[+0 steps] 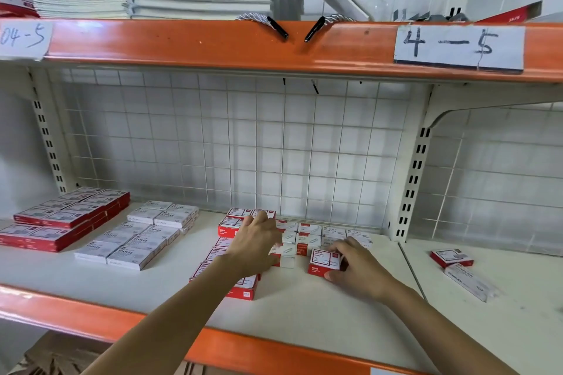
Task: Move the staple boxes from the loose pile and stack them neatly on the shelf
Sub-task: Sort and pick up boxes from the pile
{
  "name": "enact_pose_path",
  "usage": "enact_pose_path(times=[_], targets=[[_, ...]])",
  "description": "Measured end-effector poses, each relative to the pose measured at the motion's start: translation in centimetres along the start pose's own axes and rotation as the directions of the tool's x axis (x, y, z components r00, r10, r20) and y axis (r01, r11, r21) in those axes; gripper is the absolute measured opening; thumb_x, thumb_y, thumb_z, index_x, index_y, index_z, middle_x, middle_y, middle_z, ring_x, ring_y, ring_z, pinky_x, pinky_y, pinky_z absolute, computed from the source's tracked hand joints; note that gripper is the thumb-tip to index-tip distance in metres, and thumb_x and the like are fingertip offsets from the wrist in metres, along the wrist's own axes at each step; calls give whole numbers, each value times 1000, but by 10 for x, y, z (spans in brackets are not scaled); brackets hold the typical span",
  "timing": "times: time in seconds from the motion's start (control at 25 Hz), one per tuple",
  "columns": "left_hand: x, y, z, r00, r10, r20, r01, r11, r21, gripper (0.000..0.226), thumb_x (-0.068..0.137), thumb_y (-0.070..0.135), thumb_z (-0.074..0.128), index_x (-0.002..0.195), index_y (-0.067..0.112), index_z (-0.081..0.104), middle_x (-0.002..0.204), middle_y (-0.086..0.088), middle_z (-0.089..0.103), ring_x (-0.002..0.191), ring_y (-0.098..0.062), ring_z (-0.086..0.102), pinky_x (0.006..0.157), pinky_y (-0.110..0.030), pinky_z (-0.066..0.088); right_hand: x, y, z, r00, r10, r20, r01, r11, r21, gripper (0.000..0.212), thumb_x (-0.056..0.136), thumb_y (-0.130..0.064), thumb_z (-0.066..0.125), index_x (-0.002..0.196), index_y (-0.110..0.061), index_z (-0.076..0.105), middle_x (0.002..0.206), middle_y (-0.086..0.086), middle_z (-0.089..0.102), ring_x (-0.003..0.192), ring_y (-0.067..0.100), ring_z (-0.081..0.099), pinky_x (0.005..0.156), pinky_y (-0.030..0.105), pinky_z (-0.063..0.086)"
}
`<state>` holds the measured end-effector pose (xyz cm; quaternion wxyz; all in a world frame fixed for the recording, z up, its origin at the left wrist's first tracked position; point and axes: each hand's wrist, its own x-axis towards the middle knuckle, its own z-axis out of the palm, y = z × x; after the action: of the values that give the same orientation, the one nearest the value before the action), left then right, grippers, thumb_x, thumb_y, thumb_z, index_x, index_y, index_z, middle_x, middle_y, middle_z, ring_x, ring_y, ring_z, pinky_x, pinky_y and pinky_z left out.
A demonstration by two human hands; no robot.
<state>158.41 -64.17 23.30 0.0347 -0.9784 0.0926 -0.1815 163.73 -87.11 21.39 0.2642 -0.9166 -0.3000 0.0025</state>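
A loose group of small red-and-white boxes (307, 236) lies mid-shelf on the white shelf board (304, 307). My right hand (355, 268) grips one red-and-white box (324, 263) at the front of that group, thumb on its near edge. My left hand (257, 245) rests flat, fingers spread, over a row of red boxes (231, 224) running front to back; whether it holds one is unclear. White staple boxes (137, 240) lie in neat rows to the left.
Flat red packs (64, 218) are stacked at the far left. Two stray boxes (457, 265) lie on the neighbouring shelf to the right. A wire grid (243, 146) backs the shelf. An orange rail (274, 46) with paper labels and stacked notebooks sits overhead.
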Motion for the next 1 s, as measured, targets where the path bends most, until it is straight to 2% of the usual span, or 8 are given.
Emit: enact_pose_path(times=[0.08,0.16,0.28,0.4,0.52,0.64,0.8,1.0], targets=[[-7,-9,-5,997,-58,-53,48,985,-168,28,87,34,58,112,21,62,114,5,56,111,-15,40,93,-26,33,5,-9,0,999,-37,-10,37,999,7,50,82,-34,67,127,-23,48,111,-10,41,101,5,43,81,13,32],[-16,-23,-12,987,-144,-75,121,960,-253,21,89,26,55,106,18,64,107,3,58,101,-14,49,83,-22,40,12,-23,2,996,-91,-15,91,996,14,50,83,-35,67,127,-22,48,115,-9,42,101,5,42,80,13,32],[-31,-44,-19,963,-269,-34,250,930,-270,15,88,20,54,98,17,65,96,3,57,81,-9,50,70,-16,38,27,-51,10,986,-167,-26,168,985,51,45,83,-33,67,122,-20,49,114,-9,43,98,4,44,71,4,32],[-44,-56,-21,943,-332,9,322,908,-268,13,87,18,55,96,15,63,92,3,53,79,-10,48,69,-18,36,44,-77,24,980,-195,-34,197,975,105,45,84,-31,67,122,-17,49,115,-7,42,104,8,45,81,15,34],[-52,-59,-25,934,-355,25,349,899,-264,14,87,18,56,98,14,63,97,-1,57,81,-11,48,71,-21,37,58,-97,40,980,-196,-40,199,975,103,48,85,-31,65,126,-15,45,118,-4,36,109,10,44,90,18,38],[-53,-56,-29,935,-356,5,343,898,-276,15,88,18,55,99,14,64,98,-1,59,83,-11,50,72,-21,41,63,-101,51,985,-174,-17,174,983,64,49,87,-29,64,129,-16,42,124,0,32,112,13,46,92,19,36],[-45,-42,-34,955,-296,-21,279,918,-282,16,87,20,55,99,14,64,98,-1,59,90,-13,55,73,-22,43,59,-94,42,980,-196,-32,198,979,53,44,87,-33,62,125,-19,45,117,-4,37,102,10,48,86,19,38],[-16,-11,-33,992,-121,-40,110,969,-220,21,88,22,50,104,14,62,103,-4,59,96,-19,55,74,-26,43,38,-57,7,968,-250,-27,240,950,-201,33,90,-21,51,123,-16,49,122,0,49,115,17,47,92,27,40]])
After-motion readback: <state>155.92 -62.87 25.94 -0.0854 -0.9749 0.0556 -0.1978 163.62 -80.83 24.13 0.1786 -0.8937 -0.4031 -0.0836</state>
